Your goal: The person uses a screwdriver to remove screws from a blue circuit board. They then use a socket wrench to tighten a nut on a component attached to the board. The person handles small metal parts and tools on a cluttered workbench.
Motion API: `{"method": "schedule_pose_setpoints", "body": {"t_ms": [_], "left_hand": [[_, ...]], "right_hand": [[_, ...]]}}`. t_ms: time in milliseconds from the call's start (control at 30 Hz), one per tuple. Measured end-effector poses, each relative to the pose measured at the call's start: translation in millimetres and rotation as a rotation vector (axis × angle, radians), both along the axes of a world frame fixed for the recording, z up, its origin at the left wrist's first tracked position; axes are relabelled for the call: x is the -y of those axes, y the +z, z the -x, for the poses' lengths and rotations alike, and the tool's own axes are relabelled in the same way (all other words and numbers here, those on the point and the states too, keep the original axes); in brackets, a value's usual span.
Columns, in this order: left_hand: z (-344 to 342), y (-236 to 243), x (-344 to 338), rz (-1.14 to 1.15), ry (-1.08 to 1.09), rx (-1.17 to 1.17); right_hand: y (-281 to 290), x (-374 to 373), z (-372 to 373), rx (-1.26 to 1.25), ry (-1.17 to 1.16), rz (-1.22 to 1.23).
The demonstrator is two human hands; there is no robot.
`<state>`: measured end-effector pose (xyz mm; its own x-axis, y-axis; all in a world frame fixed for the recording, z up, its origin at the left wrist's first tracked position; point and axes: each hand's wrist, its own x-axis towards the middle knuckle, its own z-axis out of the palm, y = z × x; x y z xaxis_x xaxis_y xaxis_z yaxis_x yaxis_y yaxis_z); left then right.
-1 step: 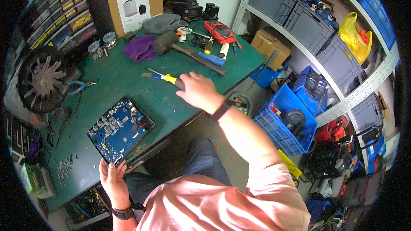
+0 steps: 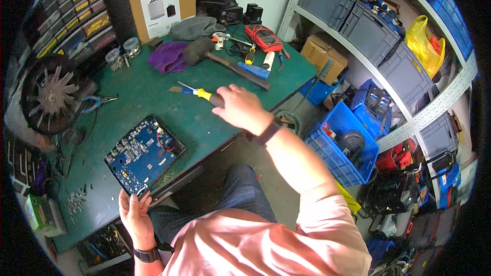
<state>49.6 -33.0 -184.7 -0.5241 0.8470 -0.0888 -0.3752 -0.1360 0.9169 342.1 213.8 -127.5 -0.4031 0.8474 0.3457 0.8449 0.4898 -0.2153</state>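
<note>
A blue circuit board (image 2: 140, 156) sits in a shallow dark housing at the near edge of the green workbench, slightly askew. My left hand (image 2: 135, 214) pinches its near corner, thumb on top and other fingers along the edge. Farther right, my right hand (image 2: 240, 106) is closed over the dark end of a screwdriver (image 2: 204, 94) with a yellow and black handle. Its metal shaft points to the far left, low over the bench. Right beside that shaft lies a scraper (image 2: 187, 91) with a blue part and a brownish blade. My right fingertips are partly hidden.
Beyond my right hand lie a hammer (image 2: 225, 64), a purple cloth (image 2: 168, 57) and a red multimeter (image 2: 263, 38). Pliers (image 2: 99, 103) and a fan (image 2: 51, 94) are at left, loose screws (image 2: 76, 202) nearer. Blue crate (image 2: 342, 143) and shelving (image 2: 368, 53) stand right.
My right hand has shifted very slightly to the right, while the screwdriver's yellow part stays almost where it was. The left hand and the circuit board look the same.
</note>
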Motion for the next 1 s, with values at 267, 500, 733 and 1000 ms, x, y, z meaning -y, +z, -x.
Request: {"method": "schedule_pose_setpoints", "body": {"t_ms": [267, 500, 733, 1000], "left_hand": [[-4, 10, 2, 0.041, 0.016, 0.022], [-6, 11, -2, 0.031, 0.009, 0.032], [-7, 13, 3, 0.081, 0.025, 0.014], [-5, 8, 1, 0.044, 0.034, 0.049]], "right_hand": [[58, -106, -63, -0.029, 0.034, -0.018], [17, -201, -50, 0.457, -0.012, -0.005], [3, -224, -36, 0.695, 0.112, -0.142], [6, -235, -45, 0.587, 0.172, -0.085]]}}
